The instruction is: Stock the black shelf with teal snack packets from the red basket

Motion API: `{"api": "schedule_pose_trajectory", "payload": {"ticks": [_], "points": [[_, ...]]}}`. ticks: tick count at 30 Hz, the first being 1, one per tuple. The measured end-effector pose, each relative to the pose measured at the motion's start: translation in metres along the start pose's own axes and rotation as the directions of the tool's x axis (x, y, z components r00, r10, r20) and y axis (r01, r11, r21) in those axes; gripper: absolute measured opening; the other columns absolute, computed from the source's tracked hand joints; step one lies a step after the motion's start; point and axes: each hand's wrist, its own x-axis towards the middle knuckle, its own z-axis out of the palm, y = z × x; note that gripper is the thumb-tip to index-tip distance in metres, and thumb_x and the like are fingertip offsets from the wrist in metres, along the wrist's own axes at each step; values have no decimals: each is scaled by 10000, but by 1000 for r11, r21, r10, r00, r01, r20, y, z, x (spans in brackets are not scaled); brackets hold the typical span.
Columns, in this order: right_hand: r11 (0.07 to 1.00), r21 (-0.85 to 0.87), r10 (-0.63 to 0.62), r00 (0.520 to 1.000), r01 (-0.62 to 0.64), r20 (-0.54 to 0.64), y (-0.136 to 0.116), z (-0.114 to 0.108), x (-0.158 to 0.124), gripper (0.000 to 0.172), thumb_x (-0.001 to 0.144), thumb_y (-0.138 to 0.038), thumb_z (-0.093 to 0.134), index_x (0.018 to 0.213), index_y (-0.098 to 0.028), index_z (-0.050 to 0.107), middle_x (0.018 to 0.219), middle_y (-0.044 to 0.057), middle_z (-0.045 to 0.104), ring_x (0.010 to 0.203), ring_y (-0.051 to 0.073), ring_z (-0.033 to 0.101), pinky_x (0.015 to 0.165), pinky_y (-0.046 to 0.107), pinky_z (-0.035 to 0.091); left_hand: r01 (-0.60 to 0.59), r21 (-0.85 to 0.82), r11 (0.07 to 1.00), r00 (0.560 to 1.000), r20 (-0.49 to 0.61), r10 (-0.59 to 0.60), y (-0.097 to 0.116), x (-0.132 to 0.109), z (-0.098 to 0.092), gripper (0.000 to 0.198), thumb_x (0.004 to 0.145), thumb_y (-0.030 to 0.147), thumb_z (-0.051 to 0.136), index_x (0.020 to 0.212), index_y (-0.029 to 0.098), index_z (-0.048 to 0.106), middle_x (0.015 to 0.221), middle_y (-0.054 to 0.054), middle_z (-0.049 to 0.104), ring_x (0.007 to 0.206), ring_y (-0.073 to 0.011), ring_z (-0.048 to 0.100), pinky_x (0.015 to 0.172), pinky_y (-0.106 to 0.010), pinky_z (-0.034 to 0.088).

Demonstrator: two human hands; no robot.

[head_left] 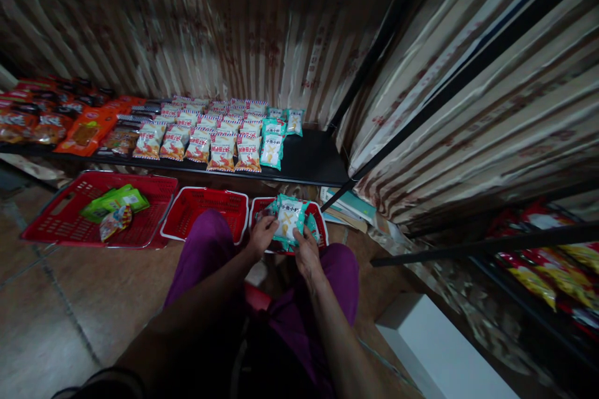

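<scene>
My left hand (262,234) and my right hand (306,250) both grip a stack of teal and white snack packets (290,219), held just above a small red basket (322,224) on the floor. More teal packets (273,143) lie at the right end of the rows on the low black shelf (313,159). Beside them on the shelf are rows of orange and white snack packets (210,143). My knees in purple trousers (206,249) are under my arms.
An empty red basket (206,212) stands to the left. A larger red basket (84,209) holds green packets (115,199). Orange and red packets (87,131) fill the shelf's left. A white box (435,349) sits at my right; another shelf with red-yellow packets (552,268) stands further right.
</scene>
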Motion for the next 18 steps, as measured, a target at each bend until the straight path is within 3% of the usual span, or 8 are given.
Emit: {"api": "schedule_pose_trajectory", "payload": {"ticks": [4, 8, 13, 18], "points": [[998, 16, 60, 998, -59, -21, -4, -7, 4, 539, 629, -426, 715, 1120, -226, 617, 1020, 53, 713, 866, 231, 677, 738, 382, 558, 73, -46, 996, 995, 77, -70, 6, -8, 2, 334, 709, 326, 732, 955, 122, 634, 885, -104, 701, 779, -195, 675, 739, -368, 557], [994, 63, 88, 996, -88, 3, -13, -9, 4, 608, 594, -422, 774, 1142, -216, 611, 977, 60, 723, 867, 238, 683, 759, 383, 557, 162, -188, 969, 981, 137, -137, 8, -7, 5, 439, 636, 350, 782, 974, 130, 608, 915, -91, 692, 789, -193, 672, 675, -325, 564], [995, 85, 37, 991, -48, 127, -22, -14, 9, 762, 590, -366, 811, 1280, -265, 505, 1059, 50, 705, 937, 229, 673, 816, 371, 547, 127, -253, 959, 988, 116, -101, 11, 5, 14, 530, 572, 403, 798, 975, 134, 582, 957, -94, 680, 842, -217, 662, 632, -295, 554], [998, 61, -7, 981, -5, 196, -30, -23, 29, 763, 645, -335, 785, 1326, -267, 447, 1109, 59, 686, 1014, 226, 648, 907, 395, 506, 78, -292, 953, 990, 133, -40, 22, 18, 28, 540, 563, 353, 779, 1016, 143, 573, 1049, -121, 648, 941, -250, 637, 653, -304, 548]]}}
